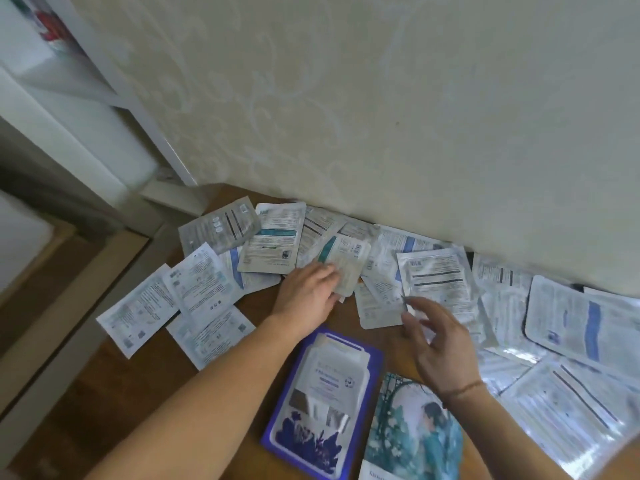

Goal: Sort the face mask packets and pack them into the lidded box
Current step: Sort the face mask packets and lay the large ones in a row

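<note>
Head camera, looking down on a wooden tabletop (145,382) set against a pale patterned wall (381,98).

Sorting step judged under way, with packing barely begun. Left hand (306,294) laid on a teal-striped packet (343,265) in the middle of the spread, fingers curled at its lower edge and seemingly gripping it, thumb hidden beneath. Right hand (438,339) poised just above the table, fingers apart and loosely bent, clamped on nothing, tips close to a white packet with black bars (434,278). Thin brown bracelet (462,389) on the right wrist.

Face mask packets (270,237) scattered print-side up in an overlapping band along the foot of the wall, from the table's left edge to the far right, a few larger silvery sachets (571,403) heaped at lower right. Purple box (322,396) lying open between the forearms, a few packets already stacked inside. Beside it, touching or nearly so, a teal illustrated panel (412,438), possibly the lid, though hard to confirm.

Next move, by this reading: lifting the gripped packet free of its neighbours and matching it to its kind before carrying it to the box. Overlapping, slippery-looking foil edges likely to drag adjacent packets along; right forearm partly across the route to the box. White shelving (69,109) at upper left, well apart.
</note>
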Demonstrator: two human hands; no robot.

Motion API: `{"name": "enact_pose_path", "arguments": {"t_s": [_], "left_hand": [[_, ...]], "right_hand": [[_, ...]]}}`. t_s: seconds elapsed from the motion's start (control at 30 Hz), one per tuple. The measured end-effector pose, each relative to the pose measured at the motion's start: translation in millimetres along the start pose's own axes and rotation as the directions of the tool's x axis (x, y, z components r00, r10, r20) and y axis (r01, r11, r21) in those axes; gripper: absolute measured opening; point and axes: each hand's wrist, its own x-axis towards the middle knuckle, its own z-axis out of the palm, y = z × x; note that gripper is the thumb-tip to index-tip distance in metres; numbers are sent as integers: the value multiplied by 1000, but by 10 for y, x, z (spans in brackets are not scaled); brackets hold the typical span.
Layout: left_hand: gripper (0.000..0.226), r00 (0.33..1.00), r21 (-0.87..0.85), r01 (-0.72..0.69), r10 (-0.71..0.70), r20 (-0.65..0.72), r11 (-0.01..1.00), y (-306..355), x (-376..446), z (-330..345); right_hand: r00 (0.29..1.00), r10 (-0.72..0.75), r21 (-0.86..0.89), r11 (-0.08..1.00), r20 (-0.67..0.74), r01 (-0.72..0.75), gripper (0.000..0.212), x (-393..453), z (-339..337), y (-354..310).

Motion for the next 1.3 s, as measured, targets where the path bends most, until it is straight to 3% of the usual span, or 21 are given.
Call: {"name": "enact_pose_path", "arguments": {"t_s": [0.13,0.17,0.23,0.3,0.37,0.47,0.53,0.6,0.63,0.67,0.7,0.73,0.77,0.8,0.9,1.0,1.07,1.1,1.17,1.23,1.3], "left_hand": [[11,978,-83,-103,86,-190,991,-47,19,34],[12,969,-119,-113,83,-234,987,-49,-4,20],[13,930,-182,-183,110,-350,966,0,-101,-42],[14,884,-207,-298,188,-428,932,104,-249,-88],[13,859,-213,-380,258,-442,900,182,-378,-73],[12,856,-220,-409,289,-428,886,220,-481,-3],[21,896,-301,-376,260,-360,876,281,-557,-35],[40,973,-567,-134,-1,-231,813,443,-685,-164],[52,975,-759,73,-208,-83,647,555,-745,-295],[64,922,-908,265,-360,140,324,666,-777,-447],[76,849,-926,370,-376,370,-76,764,-773,-575],[84,806,-815,395,-266,529,-424,845,-765,-670],[82,776,-676,417,-150,613,-608,899,-758,-748],[76,747,-575,443,-72,661,-688,949,-749,-823],[64,668,-425,510,34,743,-748,1056,-777,-867],[61,599,-410,621,68,798,-668,1102,-856,-806],[59,579,-411,697,124,806,-588,1138,-883,-794],[58,563,-395,727,159,811,-561,1161,-894,-771],[52,561,-393,765,229,796,-509,1239,-922,-720],[46,585,-430,764,237,775,-480,1346,-962,-688],[35,631,-498,723,165,758,-480,1424,-957,-652]], "right_hand": [[963,215,140,961,162,-238,10,122,283,-136],[922,331,274,885,200,-377,8,166,328,-208],[803,500,532,605,325,-593,19,271,387,-338],[702,532,633,349,473,-691,33,338,389,-430],[642,513,640,213,570,-739,39,331,408,-423],[633,524,649,185,571,-738,34,268,432,-388],[681,512,692,211,524,-690,32,180,376,-414],[797,442,732,359,413,-579,32,22,237,-452],[881,369,710,533,295,-461,31,-89,147,-484],[962,230,595,756,150,-274,29,-212,60,-516],[998,46,389,919,43,-59,32,-361,-7,-538],[990,-139,157,978,3,137,41,-519,-27,-511],[958,-286,-62,956,21,287,47,-651,-12,-484],[921,-383,-245,888,75,389,49,-755,11,-452],[881,-431,-409,781,194,472,48,-990,75,-500],[936,-347,-245,905,51,349,50,-1223,-100,-594],[983,-58,17,998,-175,62,48,-1349,-323,-657],[962,134,162,982,-239,-97,44,-1382,-416,-649],[877,468,464,803,-104,-373,40,-1407,-524,-530],[814,573,617,606,98,-501,27,-1442,-561,-385],[788,603,615,576,125,-538,23,-1501,-584,-306]]}}
